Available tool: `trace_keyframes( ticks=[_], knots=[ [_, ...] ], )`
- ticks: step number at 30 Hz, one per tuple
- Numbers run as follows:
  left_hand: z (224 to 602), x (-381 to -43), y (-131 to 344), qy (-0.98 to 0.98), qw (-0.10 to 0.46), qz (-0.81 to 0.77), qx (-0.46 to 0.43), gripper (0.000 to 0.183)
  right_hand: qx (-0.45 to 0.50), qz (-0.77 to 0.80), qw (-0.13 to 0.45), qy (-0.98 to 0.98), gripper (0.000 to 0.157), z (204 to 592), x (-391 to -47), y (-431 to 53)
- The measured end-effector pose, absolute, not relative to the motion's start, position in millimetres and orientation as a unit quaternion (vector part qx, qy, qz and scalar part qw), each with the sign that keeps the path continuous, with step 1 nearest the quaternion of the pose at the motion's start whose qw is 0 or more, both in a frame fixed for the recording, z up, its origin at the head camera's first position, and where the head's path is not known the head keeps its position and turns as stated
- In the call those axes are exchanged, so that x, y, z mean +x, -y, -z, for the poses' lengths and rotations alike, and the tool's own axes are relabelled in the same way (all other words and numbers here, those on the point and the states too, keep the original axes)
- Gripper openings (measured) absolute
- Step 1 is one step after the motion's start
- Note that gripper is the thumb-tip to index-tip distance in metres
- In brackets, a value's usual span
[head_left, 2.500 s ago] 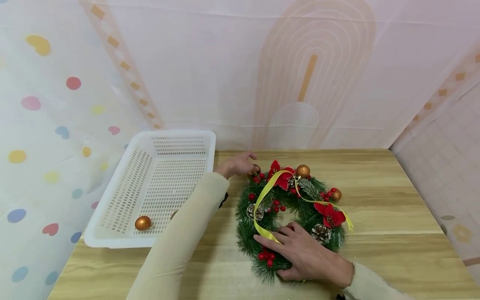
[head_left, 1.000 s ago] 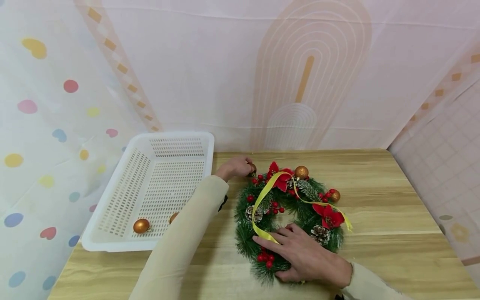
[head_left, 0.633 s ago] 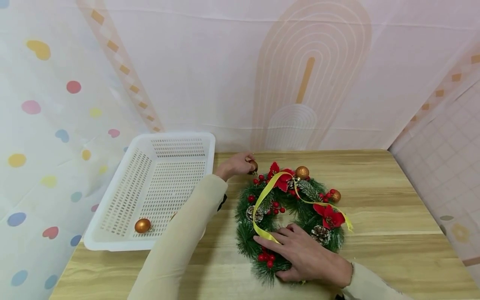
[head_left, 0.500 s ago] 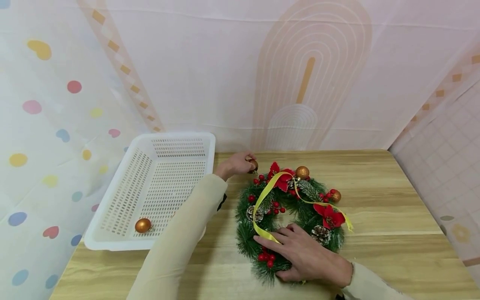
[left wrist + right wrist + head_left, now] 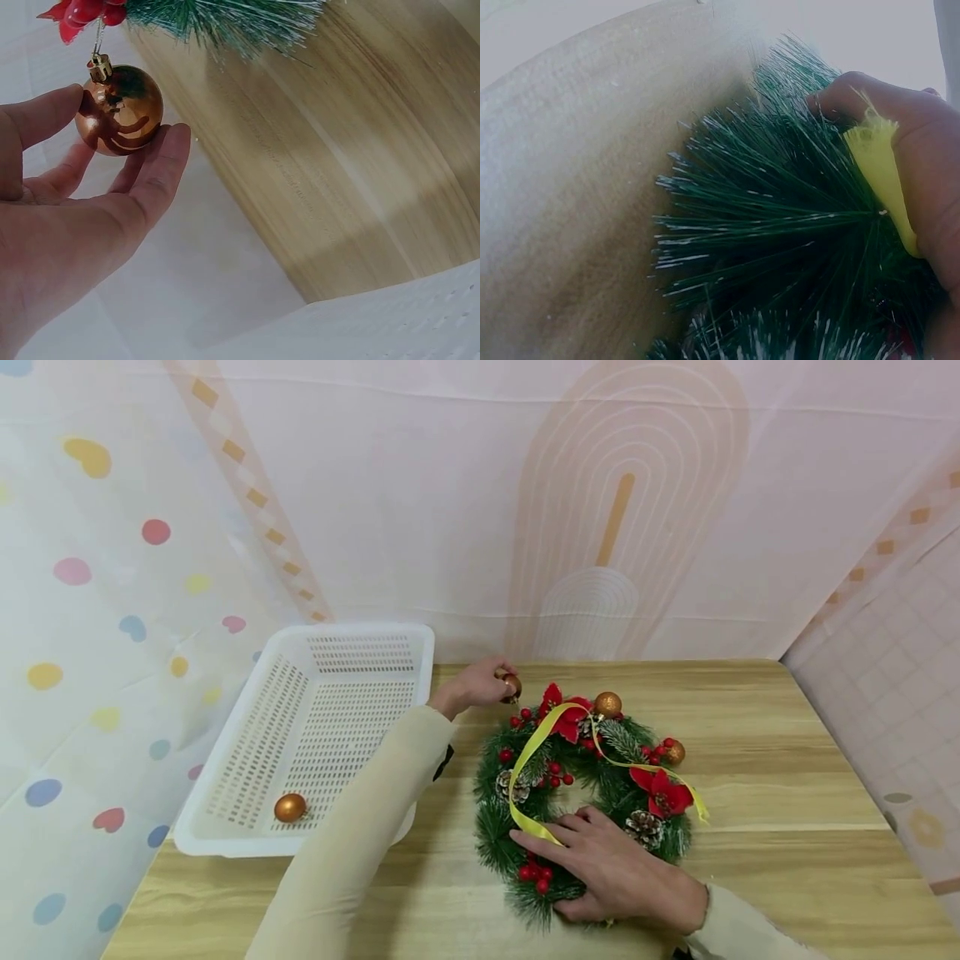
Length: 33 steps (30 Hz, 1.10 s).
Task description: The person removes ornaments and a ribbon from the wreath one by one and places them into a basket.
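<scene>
A green Christmas wreath (image 5: 495, 839) lies on the table, with red flowers, red berries, pinecones and copper baubles on it. My left hand (image 5: 480, 683) is at its upper left edge and holds a shiny copper bauble (image 5: 127, 112) between thumb and fingers. A thin loop runs from the bauble's gold cap up toward the red berries (image 5: 86, 9); where the loop ends is hidden. My right hand (image 5: 618, 868) grips the near side of the wreath, thumb at the outer edge and fingers over toward the centre. A yellow ribbon (image 5: 534, 743) passes under its fingers.
A white perforated plastic basket (image 5: 251, 693) stands at the left of the wooden table (image 5: 780, 777). One copper bauble (image 5: 290, 808) lies in it. My left sleeve (image 5: 360, 827) crosses in front of the basket's right side. A patterned cloth wall (image 5: 420, 510) rises behind the table.
The left hand's fingers were spread at the bauble; they have closed round it and shifted slightly right. A second bauble in the basket is now hidden behind the sleeve. The right hand stays put.
</scene>
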<state>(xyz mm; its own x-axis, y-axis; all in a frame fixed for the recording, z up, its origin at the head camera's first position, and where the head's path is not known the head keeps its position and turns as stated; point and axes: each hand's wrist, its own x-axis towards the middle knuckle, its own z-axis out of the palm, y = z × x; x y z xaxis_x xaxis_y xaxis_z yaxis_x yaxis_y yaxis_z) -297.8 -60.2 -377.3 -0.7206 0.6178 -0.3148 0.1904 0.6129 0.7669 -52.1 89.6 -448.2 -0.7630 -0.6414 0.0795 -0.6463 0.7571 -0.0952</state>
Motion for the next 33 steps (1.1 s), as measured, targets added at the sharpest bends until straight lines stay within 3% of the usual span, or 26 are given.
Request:
trace_keyframes(
  ticks=[33],
  knots=[
    [359.8,-286.2,63.5,-0.821,0.3,-0.426,0.235,0.034,0.343,-0.062,0.016,0.937,0.097,445.6,-50.9,-88.7]
  ],
)
